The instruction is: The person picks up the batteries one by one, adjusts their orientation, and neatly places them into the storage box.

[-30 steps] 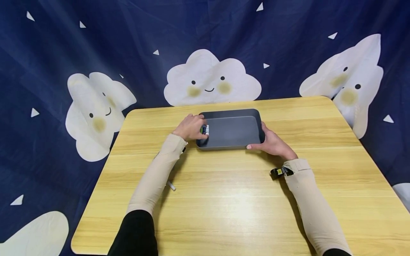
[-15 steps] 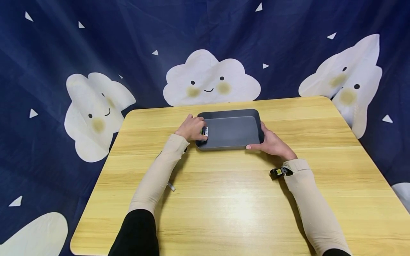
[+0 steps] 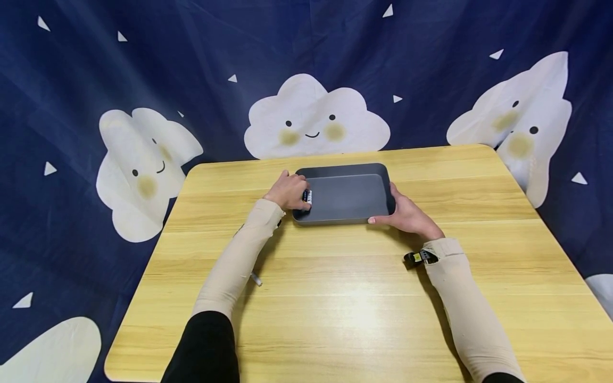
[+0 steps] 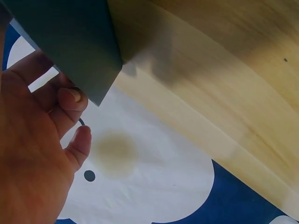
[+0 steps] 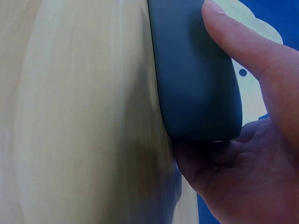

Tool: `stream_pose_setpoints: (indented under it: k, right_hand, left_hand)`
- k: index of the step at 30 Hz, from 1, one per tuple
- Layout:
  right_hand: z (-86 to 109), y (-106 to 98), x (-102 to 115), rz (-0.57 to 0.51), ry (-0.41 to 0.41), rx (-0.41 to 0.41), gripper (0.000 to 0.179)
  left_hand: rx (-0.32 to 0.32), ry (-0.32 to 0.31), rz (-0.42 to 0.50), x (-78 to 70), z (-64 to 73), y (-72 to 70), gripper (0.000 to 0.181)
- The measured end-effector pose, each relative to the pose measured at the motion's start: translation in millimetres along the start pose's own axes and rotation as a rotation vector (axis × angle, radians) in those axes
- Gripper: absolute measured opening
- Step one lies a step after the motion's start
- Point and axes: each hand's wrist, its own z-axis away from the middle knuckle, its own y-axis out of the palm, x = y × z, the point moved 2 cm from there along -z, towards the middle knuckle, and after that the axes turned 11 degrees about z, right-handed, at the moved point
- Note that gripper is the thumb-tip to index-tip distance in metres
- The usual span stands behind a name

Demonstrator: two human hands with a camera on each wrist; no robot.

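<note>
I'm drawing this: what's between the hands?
Between the left hand and right hand, the head view shows the grey tray and a small black-and-white thing.

The tray (image 3: 349,197) is dark grey, shallow and rectangular with rounded corners, its open side facing up and its floor smooth and matt. It sits on the worktop (image 3: 330,287), its long sides running left to right. A small item (image 3: 308,197), dark with white markings, shows at the tray's left end, within the left grip (image 3: 289,191), which partly hides it; whether it touches the tray's floor cannot be told.
</note>
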Motion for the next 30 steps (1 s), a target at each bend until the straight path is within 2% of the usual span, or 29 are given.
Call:
stream_pose_setpoints:
  k: [10,17,19,24,30]
  right_hand:
    - [1.4,0.0,1.4,-0.038,-0.032,-0.014,0.134]
    - [1.7,-0.6,0.9,-0.027,-0.018,-0.004,0.136]
    - [2.1,-0.2,-0.1,-0.024,-0.014,-0.002,0.136]
    - [2.3,0.4,-1.3,-0.026,-0.017,-0.004,0.136]
    - [1.8,-1.2,-0.2,-0.024,-0.027,-0.015,0.135]
  left_hand:
    - [0.023,-0.017,0.009,0.3,0.6,-1.1,0.053]
    - [0.023,-0.011,0.012,1.7,-0.3,0.7,0.055]
    - [0.014,-0.004,0.043,3.2,0.3,1.8,0.058]
    - [-0.064,0.032,0.174,11.1,6.3,0.3,0.066]
    - [-0.217,0.101,0.267,18.7,29.9,-22.5,0.056]
